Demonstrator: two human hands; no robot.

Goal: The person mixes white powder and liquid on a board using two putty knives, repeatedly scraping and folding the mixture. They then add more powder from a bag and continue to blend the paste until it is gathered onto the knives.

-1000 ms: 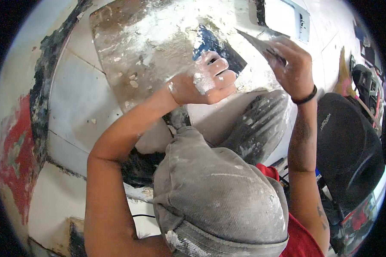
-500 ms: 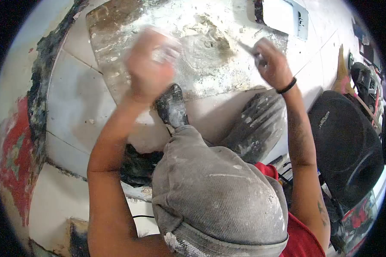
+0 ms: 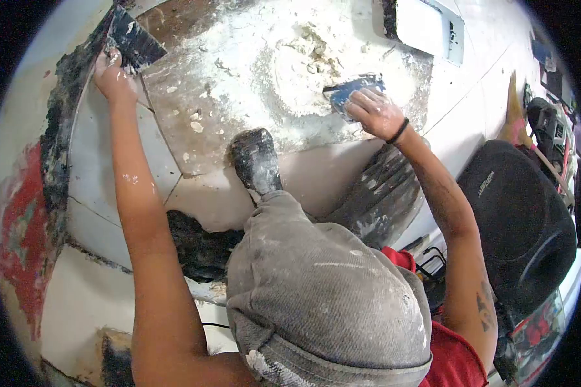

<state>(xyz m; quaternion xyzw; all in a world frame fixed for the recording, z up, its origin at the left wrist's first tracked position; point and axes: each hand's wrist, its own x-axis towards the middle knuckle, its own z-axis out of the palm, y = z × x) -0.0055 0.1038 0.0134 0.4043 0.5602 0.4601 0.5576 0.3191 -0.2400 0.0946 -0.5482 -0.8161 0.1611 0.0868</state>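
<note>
At the far left, my left hand [image 3: 115,79] is closed round a dark, wide-bladed scraper [image 3: 139,42] smeared with white. Its blade overlaps the upper-left corner of a worn, white-caked board [image 3: 197,145]. Over the right half of that board, the closed fingers of my right hand [image 3: 377,115] grip a flat blue spreader [image 3: 355,87]. A lumpy heap of white paste [image 3: 313,48] lies on the board, just up and left of the spreader. Both hands carry white smears.
A dark shoe [image 3: 257,158] rests at the board's near edge, below spattered grey cloth [image 3: 323,271]. To the right stand a black speaker [image 3: 523,213] and a broom [image 3: 515,109]. Part of a pale blue-edged panel [image 3: 426,26] lies at the upper right.
My left hand has swung from over the board out to the far left, where the dark scraper now shows. My right hand has come left and slightly down, bringing the blue spreader over the board.
</note>
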